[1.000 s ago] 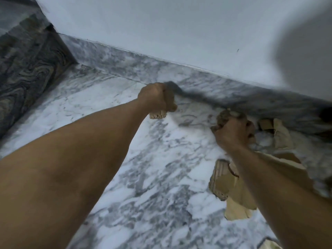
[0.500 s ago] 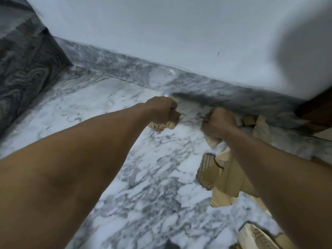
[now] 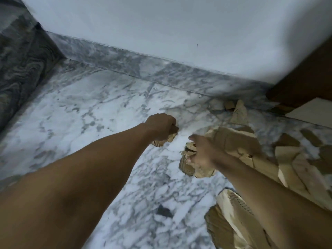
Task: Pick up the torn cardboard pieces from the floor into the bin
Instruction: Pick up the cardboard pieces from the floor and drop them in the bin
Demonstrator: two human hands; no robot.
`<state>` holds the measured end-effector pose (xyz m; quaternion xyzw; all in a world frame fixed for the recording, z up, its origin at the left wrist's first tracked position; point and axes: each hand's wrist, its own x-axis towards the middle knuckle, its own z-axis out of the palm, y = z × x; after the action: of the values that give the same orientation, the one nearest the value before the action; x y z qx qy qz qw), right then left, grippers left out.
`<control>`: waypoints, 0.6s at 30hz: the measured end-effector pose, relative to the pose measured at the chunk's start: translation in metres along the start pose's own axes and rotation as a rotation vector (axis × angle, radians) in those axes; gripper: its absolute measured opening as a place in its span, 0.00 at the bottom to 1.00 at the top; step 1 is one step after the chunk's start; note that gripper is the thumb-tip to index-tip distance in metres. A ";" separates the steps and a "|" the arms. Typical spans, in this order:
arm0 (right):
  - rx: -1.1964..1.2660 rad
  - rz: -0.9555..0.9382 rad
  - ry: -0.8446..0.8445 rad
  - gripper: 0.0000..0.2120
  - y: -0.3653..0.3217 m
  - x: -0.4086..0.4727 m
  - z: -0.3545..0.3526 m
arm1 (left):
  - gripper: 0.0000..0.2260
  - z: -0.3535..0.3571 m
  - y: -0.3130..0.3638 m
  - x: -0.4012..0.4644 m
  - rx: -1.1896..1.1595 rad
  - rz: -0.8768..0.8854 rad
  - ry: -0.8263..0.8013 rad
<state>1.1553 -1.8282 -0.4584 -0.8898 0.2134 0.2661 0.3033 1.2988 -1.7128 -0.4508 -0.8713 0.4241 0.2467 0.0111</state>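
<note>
Two bare hands reach out over the marble floor [image 3: 93, 112]. The left hand [image 3: 160, 127] is a closed fist, its fingers curled round a small scrap of cardboard [image 3: 169, 137] that pokes out beneath the knuckles. Just beside it, the right hand [image 3: 202, 152] has its fingers bent onto a crumpled cardboard piece [image 3: 188, 164] lying on the floor; the blur hides whether they actually pinch it. More torn cardboard pieces [image 3: 287, 159] lie spread beyond and beside the right fingers, some near the marble skirting [image 3: 161, 72] below the white wall [image 3: 161, 24].
</note>
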 end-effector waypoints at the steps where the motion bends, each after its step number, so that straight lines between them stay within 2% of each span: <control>1: -0.067 -0.016 0.024 0.31 0.002 0.000 0.011 | 0.07 0.002 0.000 -0.002 0.012 -0.015 0.015; 4: -0.220 -0.060 0.154 0.24 0.000 -0.005 0.026 | 0.10 0.002 -0.003 -0.015 -0.002 -0.065 0.036; 8: -0.206 -0.018 0.076 0.25 0.001 -0.008 0.022 | 0.12 0.005 -0.013 -0.041 -0.116 -0.122 0.010; 12: -0.112 -0.044 0.017 0.17 -0.007 -0.027 0.014 | 0.10 0.000 -0.024 -0.086 -0.231 -0.199 0.002; 15: -0.021 -0.054 0.039 0.14 -0.024 -0.045 0.002 | 0.10 -0.017 -0.028 -0.120 -0.280 -0.230 -0.035; 18: -0.029 -0.086 0.082 0.12 -0.058 -0.070 -0.016 | 0.11 -0.043 -0.035 -0.162 -0.299 -0.275 -0.055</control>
<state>1.1385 -1.7817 -0.3806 -0.9126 0.1831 0.2194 0.2925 1.2587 -1.5812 -0.3486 -0.9059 0.2593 0.3269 -0.0729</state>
